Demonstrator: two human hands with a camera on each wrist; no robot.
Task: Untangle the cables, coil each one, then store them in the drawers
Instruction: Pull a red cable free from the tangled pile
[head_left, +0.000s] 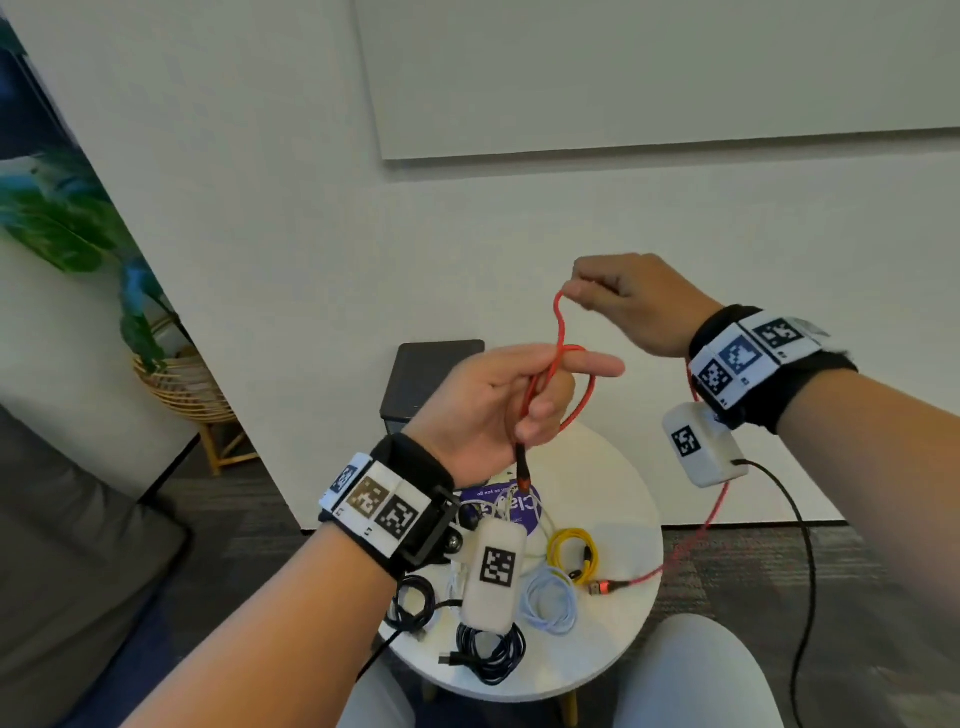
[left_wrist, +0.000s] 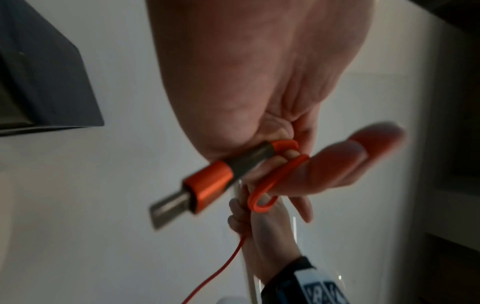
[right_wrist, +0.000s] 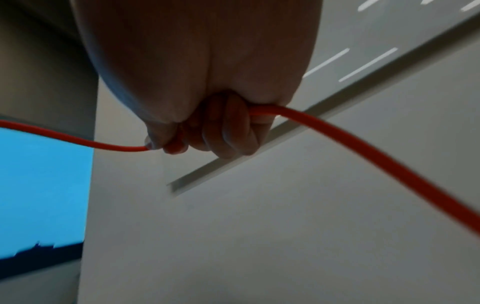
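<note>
A red cable (head_left: 560, 332) runs between my two raised hands above a round white table (head_left: 618, 660). My left hand (head_left: 511, 395) grips one end, fingers curled round it, a loop over the outstretched index finger; its plug (left_wrist: 207, 185) hangs below the palm. Higher and to the right, my right hand (head_left: 613, 296) pinches the cable (right_wrist: 337, 133) in curled fingers. The rest of the cable drops past my right wrist to its other plug (head_left: 602, 588) on the table. Coiled yellow (head_left: 571, 551), light blue (head_left: 548, 597) and dark (head_left: 491, 654) cables lie on the table.
A dark drawer unit (head_left: 431, 379) stands behind the table against the white wall. A purple label (head_left: 514, 506) lies on the table top. A wicker plant stand (head_left: 182, 384) is at the left, a grey sofa (head_left: 78, 571) at the near left. A black wire (head_left: 800, 571) hangs from my right wrist.
</note>
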